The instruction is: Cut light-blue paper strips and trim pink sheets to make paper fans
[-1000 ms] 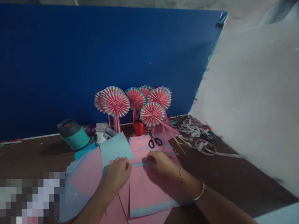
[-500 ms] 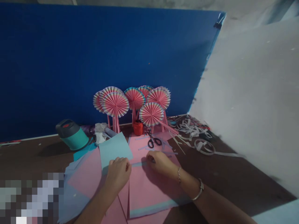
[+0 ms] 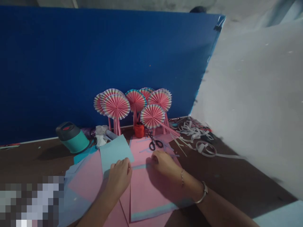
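Observation:
A pink sheet of paper (image 3: 146, 192) with light blue strips along its near and far edges lies in front of me. My left hand (image 3: 119, 176), fingers curled together, is at its far left corner, over a light blue sheet (image 3: 115, 151). My right hand (image 3: 164, 164) is closed in a pinch above the far strip (image 3: 140, 166), casting a shadow on the pink paper. What either set of fingertips holds, if anything, is hidden. Black-handled scissors (image 3: 155, 144) lie just beyond my right hand.
Several pleated pink paper fans (image 3: 116, 107) lean against the blue board (image 3: 106, 47). Before them stands a small red container (image 3: 139, 130). A teal and dark grey object (image 3: 75, 138) sits at left, paper scraps (image 3: 194, 130) and a ribbon roll (image 3: 205, 148) at right.
My right hand has shifted slightly right and away from me, still pinched. My left hand has barely moved. The camera view has shifted a little.

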`<state>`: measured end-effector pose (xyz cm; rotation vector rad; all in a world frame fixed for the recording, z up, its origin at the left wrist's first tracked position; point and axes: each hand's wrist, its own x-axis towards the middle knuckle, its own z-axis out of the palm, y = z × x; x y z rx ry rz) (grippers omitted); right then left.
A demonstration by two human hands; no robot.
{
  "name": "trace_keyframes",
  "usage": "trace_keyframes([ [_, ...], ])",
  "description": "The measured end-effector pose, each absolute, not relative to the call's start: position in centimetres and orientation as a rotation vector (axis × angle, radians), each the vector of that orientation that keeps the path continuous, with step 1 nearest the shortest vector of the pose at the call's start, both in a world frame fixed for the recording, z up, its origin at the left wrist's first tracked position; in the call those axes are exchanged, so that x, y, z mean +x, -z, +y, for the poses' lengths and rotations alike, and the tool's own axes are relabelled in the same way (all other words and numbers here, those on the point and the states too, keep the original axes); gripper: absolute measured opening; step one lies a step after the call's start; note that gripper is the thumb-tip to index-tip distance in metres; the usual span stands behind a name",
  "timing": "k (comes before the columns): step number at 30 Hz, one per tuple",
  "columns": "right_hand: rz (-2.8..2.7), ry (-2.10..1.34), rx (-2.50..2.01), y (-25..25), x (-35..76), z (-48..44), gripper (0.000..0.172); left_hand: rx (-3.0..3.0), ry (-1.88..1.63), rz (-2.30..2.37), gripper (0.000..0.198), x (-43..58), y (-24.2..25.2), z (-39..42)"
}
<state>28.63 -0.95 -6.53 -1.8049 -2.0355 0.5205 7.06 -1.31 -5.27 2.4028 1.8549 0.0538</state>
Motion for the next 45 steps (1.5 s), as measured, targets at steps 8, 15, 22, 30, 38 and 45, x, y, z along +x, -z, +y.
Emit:
trace_keyframes([
  [8,-1.97,-0.778,-1.908,6.2,31.0,0.0,0.017,2.313,-0.091,1.848,0.013,6.8,5.6,-1.0],
  [15,-1.991,-0.539,-1.956,5.8,29.7,-0.9,0.016,2.421,-0.151,1.817,0.019,7.2,5.3,-1.3],
  [22,-2.026,-0.401,-2.047,6.1,29.9,-0.8,0.013,2.508,-0.27,1.721,0.025,7.0,5.8,-1.4],
  [30,-2.047,-0.464,-1.87,5.4,29.3,-1.1,0.019,2.782,-0.536,0.88,0.039,8.8,7.7,-3.2],
  [38,-1.995,-0.513,-1.828,6.0,29.6,-1.2,0.015,2.756,-0.502,0.911,0.038,8.9,8.6,-3.2],
  [45,-1.936,-0.395,-1.999,5.0,32.1,0.0,0.016,2.81,-0.45,0.923,0.034,8.5,9.0,-2.9],
])
